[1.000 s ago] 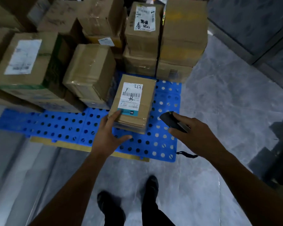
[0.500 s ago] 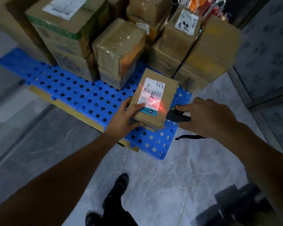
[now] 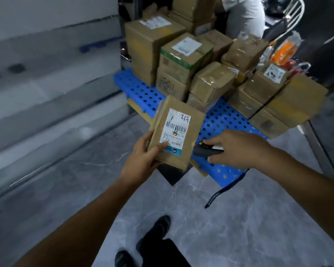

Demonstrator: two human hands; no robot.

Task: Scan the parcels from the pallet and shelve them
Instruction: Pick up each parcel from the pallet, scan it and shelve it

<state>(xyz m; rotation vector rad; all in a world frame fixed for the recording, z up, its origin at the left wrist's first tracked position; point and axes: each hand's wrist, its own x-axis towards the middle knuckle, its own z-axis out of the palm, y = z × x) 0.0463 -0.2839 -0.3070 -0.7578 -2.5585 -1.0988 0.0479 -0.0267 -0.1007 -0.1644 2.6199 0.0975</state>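
Observation:
A flat brown parcel (image 3: pixel 183 120) with a white barcode label marked "215" is lifted clear of the blue perforated pallet (image 3: pixel 226 120). My left hand (image 3: pixel 141 160) grips its lower left corner, thumb on the label. Just to its right, my right hand (image 3: pixel 237 149) holds a black handheld scanner (image 3: pixel 204 150) whose nose points at the parcel's right edge; a dark wrist strap (image 3: pixel 224 191) dangles below it. No red scan light shows on the label.
Several taped cardboard boxes (image 3: pixel 212 81) are stacked on the far part of the pallet. Pale shelving or a wall (image 3: pixel 46 74), blurred, runs along the left. A person in light clothes (image 3: pixel 245 14) sits behind the boxes. My feet (image 3: pixel 158 230) stand on grey marble floor.
The red scan cross on the label has gone. My left hand has raised the parcel off the pallet toward me, and the view has swung left; the scanner hand stays beside it.

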